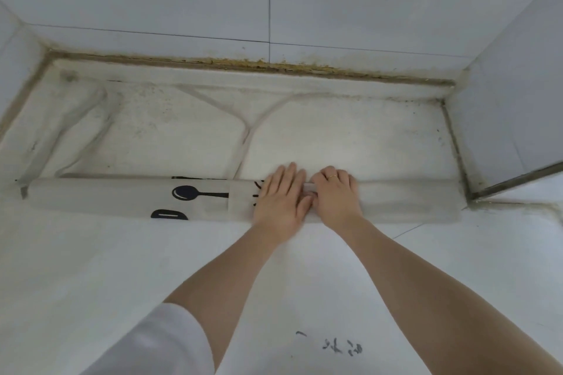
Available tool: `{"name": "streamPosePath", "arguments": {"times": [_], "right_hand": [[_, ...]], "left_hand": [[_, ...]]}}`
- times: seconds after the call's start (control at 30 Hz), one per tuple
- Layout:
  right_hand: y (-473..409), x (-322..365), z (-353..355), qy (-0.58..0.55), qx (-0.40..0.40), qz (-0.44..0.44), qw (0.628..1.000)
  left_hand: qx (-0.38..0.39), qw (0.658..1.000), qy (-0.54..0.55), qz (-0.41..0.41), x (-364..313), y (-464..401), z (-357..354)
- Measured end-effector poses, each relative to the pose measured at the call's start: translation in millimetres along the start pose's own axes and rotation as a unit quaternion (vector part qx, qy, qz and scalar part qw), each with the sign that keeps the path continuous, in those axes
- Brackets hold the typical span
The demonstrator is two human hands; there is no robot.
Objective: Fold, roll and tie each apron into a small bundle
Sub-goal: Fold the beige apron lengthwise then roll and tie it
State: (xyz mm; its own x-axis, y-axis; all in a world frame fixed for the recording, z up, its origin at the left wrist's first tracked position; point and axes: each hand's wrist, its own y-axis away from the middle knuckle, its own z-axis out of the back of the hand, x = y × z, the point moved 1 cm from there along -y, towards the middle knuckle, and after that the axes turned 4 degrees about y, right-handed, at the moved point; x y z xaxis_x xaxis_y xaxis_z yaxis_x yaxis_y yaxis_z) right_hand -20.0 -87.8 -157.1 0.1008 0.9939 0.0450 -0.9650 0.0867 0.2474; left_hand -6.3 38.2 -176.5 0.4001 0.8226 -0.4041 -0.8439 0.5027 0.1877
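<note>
Apron, pale grey cloth with black utensil prints point(195, 196): folded into long flat band across white counter point(91, 268), straps trailing far. Left hand point(281, 196) flat, right hand point(335, 195) curled, both pressing its middle.

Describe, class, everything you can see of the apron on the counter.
The apron is pale, thin-looking cloth folded into a long flat band lying across the white counter. Black utensil prints, a spoon among them, show near its middle. Pale straps trail toward the wall. The left hand and right hand press on it.
</note>
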Motion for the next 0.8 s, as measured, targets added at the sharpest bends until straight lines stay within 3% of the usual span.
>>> {"name": "streamPosePath", "arguments": {"times": [0.07,0.33,0.57,0.6,0.73,0.8], "right_hand": [[6,-22,0,-0.029,-0.013,0.004,1.000],[41,-159,6,-0.014,-0.020,-0.134,0.991],[42,-182,10,-0.061,-0.004,-0.172,0.983],[41,-181,11,-0.063,-0.004,-0.175,0.983],[41,-187,15,-0.071,0.008,-0.147,0.987],[40,-191,19,-0.069,0.024,-0.133,0.988]], "left_hand": [[-0.002,0.999,-0.046,0.004,8,2,-4],[0.028,0.994,-0.109,0.002,12,-1,-1],[0.039,0.991,-0.096,0.088,-22,-5,0],[0.035,0.992,-0.102,0.063,-39,-9,-1],[-0.014,0.980,-0.095,-0.176,-123,-29,-20],[0.047,0.986,-0.064,-0.148,-151,-38,-29]]}}
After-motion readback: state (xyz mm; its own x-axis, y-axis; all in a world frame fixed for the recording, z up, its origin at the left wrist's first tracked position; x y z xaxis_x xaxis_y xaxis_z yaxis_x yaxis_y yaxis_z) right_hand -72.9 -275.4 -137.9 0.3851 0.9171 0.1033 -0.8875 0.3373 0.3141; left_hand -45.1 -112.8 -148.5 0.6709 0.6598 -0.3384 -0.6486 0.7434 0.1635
